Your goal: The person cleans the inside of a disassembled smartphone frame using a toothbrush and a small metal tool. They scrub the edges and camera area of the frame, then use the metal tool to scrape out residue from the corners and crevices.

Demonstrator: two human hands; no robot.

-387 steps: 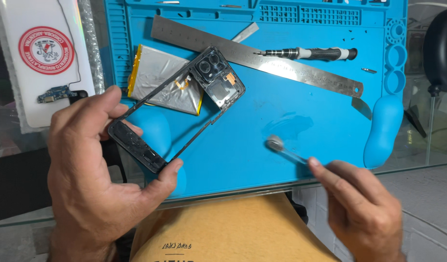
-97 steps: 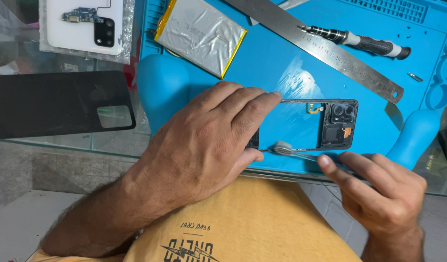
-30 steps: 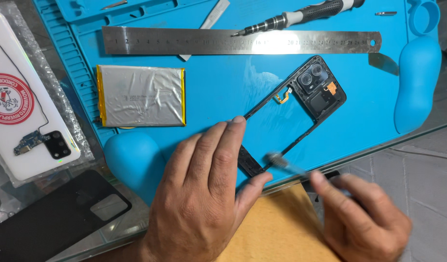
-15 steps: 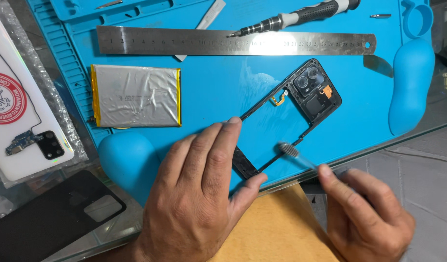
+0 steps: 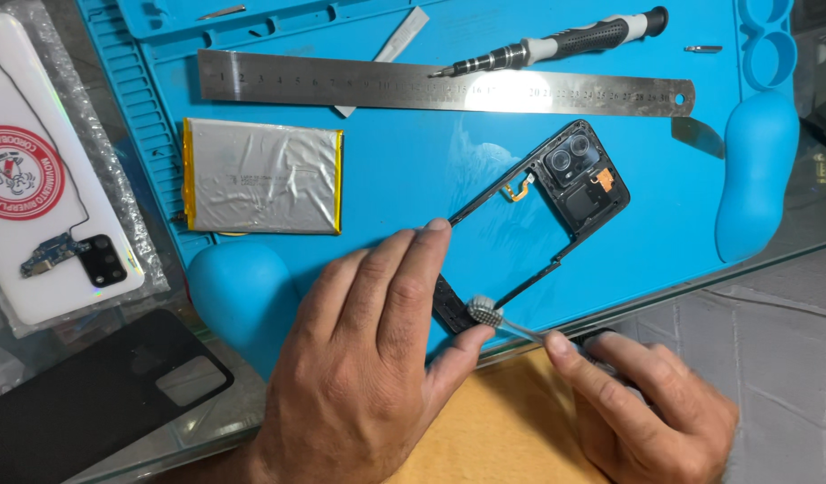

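Left hand (image 5: 368,358) pins phone frame (image 5: 529,224), hiding its corner | right hand (image 5: 650,408) grips brush (image 5: 486,312)

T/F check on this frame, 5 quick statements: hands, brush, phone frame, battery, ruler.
1. The left hand presses down on the black phone frame. True.
2. The right hand holds a screwdriver. False: it holds a small brush, whose bristle head is at the frame's lower end; the screwdriver lies untouched, partly across the ruler.
3. The silver battery sits inside the frame. False: it lies apart on the blue mat, to the frame's left.
4. The steel ruler lies beyond the frame, farther from the person. True.
5. The frame's camera cluster is under the left hand. False: it is at the far end, uncovered.
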